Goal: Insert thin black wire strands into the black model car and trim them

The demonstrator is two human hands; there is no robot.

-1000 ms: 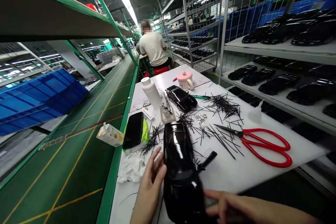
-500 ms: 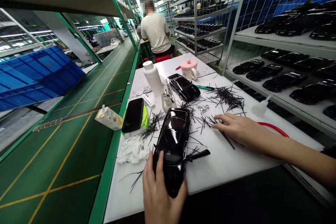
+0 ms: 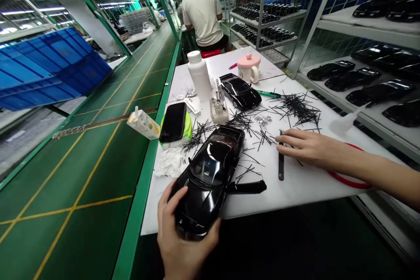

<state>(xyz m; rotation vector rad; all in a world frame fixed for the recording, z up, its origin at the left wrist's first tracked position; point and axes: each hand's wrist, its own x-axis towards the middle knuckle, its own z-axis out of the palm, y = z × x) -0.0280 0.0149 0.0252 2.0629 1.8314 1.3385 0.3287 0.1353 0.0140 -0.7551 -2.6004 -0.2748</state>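
A glossy black model car [image 3: 210, 170] sits tilted at the table's near edge, with one door [image 3: 247, 187] standing open on its right side. My left hand [image 3: 183, 227] grips its near end, fingers along the left side and thumb at the right. To the right, my right hand [image 3: 305, 146] has its fingertips closed over a slim, dark, flat tool [image 3: 281, 168], perhaps tweezers; the thumb is hidden. Thin black strips [image 3: 251, 170] lie scattered between the car and that hand. A small heap of shiny bits [image 3: 263, 120] lies beyond them.
Farther back stand another black model car [image 3: 241, 92], a white bottle [image 3: 199, 74] and a pink-lidded mug [image 3: 248, 68]. A phone [image 3: 173, 122], crumpled tissue [image 3: 169, 162] and a drink carton [image 3: 143, 123] are at left, beside a green conveyor [image 3: 98, 153]. Racks of cars [image 3: 370, 92] line the right.
My left hand and the model car have shifted left and nearer, and the car is angled more. The dark tool has swung from slanted to nearly straight under my right fingers. The camera view has tipped down.
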